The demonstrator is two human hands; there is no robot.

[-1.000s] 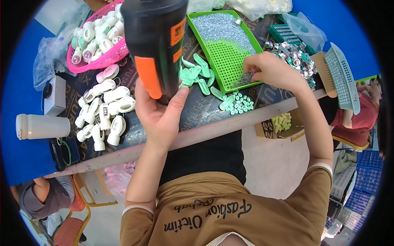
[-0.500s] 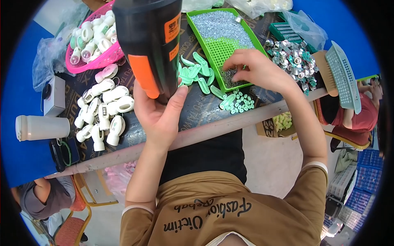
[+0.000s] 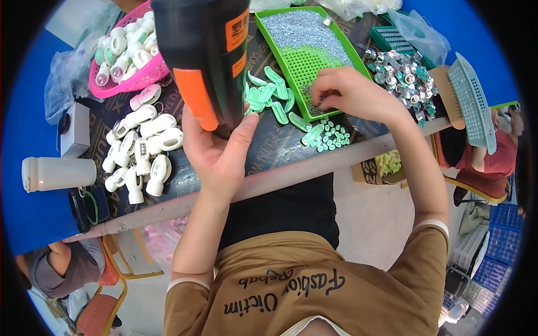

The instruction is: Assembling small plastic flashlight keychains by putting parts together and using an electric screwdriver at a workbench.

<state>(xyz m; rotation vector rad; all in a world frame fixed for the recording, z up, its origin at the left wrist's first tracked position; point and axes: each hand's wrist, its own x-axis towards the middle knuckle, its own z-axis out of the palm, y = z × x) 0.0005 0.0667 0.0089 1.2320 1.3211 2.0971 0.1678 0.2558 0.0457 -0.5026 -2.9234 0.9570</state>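
Note:
My left hand (image 3: 216,157) is closed around the lower end of a black tool with orange labels, apparently an electric screwdriver (image 3: 204,56). It stands upright close in front of me and hides most of the fingers. My right hand (image 3: 353,92) dips into the near end of a green tray (image 3: 292,89), its fingertips pinched in a patch of small dark screws (image 3: 307,92). What lies between those fingertips is too small to make out. Silvery screws (image 3: 302,31) fill the tray's far part. Pale green oval covers (image 3: 274,89) and small green buttons (image 3: 334,137) lie beside it.
White flashlight-like housings (image 3: 143,145) are piled left of my left hand, below a pink basket (image 3: 140,84) of similar pieces. Shiny reflector parts (image 3: 406,81) heap on the right, near a pale green basket (image 3: 471,101). A white bottle (image 3: 59,173) lies at the left. Other people sit on both sides.
My right fingers have drawn closer together over the dark screws and shifted slightly right. The left hand and black tool stay almost in place.

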